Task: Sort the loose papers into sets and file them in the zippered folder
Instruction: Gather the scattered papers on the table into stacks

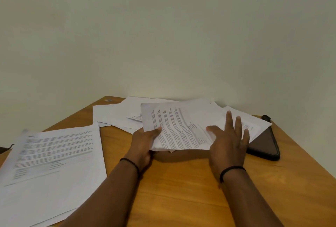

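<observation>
**Sorting papers on a wooden bench, folder half buried**

Pale wall (163, 36) filling the upper half of the view. Wooden bench (181, 181) across the lower half. At 8 o'clock, a wide stack of printed sheets (52, 157) lying flat, partly over the bench's near-left edge. At 12 o'clock, an untidy spread of loose papers (116, 114), overlapping at odd angles. At 3 o'clock, a dark zippered folder (265, 143), flat on the bench, its left part hidden under the papers; open or zipped cannot be told. Centre, a handful of printed pages (178, 126) raised slightly off the bench. Left hand (143, 143) pinching that handful's near-left corner, thumb on top, fingers underneath. Right hand (229, 141) open, fingers straight and spread, pressing down on the handful's right side. Thin dark band on each wrist.

Likely trouble: handful held by one corner only, so pages could fan out or slide into the unsorted spread and mix the sets. Sheets overhanging the left edge could slip to the floor if nudged. Papers covering the folder could get dragged or creased when it is pulled out.
</observation>
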The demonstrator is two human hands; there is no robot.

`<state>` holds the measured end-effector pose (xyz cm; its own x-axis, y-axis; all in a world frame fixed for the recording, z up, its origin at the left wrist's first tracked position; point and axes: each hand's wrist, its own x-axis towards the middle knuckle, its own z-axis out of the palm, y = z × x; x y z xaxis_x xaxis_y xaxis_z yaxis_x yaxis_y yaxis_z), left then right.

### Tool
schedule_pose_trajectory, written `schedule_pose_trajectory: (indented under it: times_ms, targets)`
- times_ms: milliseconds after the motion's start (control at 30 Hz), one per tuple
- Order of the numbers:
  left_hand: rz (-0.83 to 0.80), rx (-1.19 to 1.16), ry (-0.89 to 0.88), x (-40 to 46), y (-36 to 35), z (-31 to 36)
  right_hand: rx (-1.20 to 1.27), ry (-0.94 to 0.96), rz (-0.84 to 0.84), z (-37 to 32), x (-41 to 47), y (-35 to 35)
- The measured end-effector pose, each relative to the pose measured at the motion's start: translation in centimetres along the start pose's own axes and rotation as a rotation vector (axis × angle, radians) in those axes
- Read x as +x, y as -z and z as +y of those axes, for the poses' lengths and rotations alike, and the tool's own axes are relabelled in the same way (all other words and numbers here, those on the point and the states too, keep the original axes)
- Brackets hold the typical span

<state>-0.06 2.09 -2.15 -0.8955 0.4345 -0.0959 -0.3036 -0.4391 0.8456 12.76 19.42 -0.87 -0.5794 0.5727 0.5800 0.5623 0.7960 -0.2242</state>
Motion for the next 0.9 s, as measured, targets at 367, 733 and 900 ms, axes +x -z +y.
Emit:
schedule_pose_trajectory:
  times_ms: [367,733,900]
  targets:
    - [0.032,-0.275,0.245,1.2,0.7,0.9,0.100,0.312,-0.288,0.6,-0.7,0.7]
    - [-0.551,0.184,-0.007,-1.7,-1.6,0.4,0.176,0.135,0.032,-2.1,-1.0,0.2]
    - [-0.472,0.237,-0.045,-2.3,-2.7,-0.5,0.440,0.426,-0.330,-3.3,-2.0,0.3]
